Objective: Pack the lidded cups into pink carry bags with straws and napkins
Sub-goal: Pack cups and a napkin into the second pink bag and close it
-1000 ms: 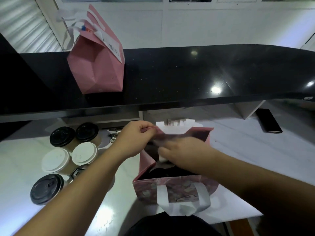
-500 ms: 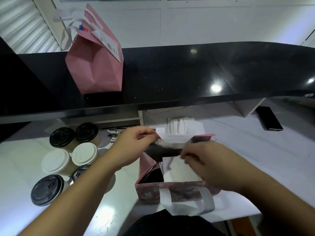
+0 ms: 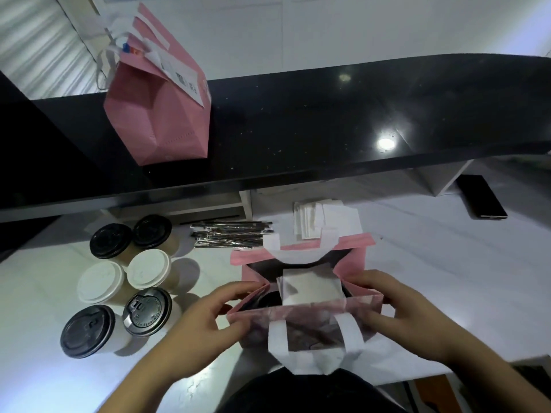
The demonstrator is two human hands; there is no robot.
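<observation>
My left hand (image 3: 205, 320) has dropped from the far rim, so both hands' fingers pinch the open bag (image 3: 301, 311) by its near corners on the worktop (image 3: 432, 263), steadying the napkin (image 3: 310, 289) inside, right hand (image 3: 408, 311) mirroring.

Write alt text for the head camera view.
Two bare hands, left hand and right hand, grip the sides of an open pink bag with a white napkin inside. Six lidded cups and wrapped straws lie left; a closed pink bag stands behind.

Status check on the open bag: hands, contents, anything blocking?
Left hand and right hand grip the open pink bag at its sides. Napkin inside, dark lid under it. Six lidded cups wait left. Nothing blocking.
</observation>
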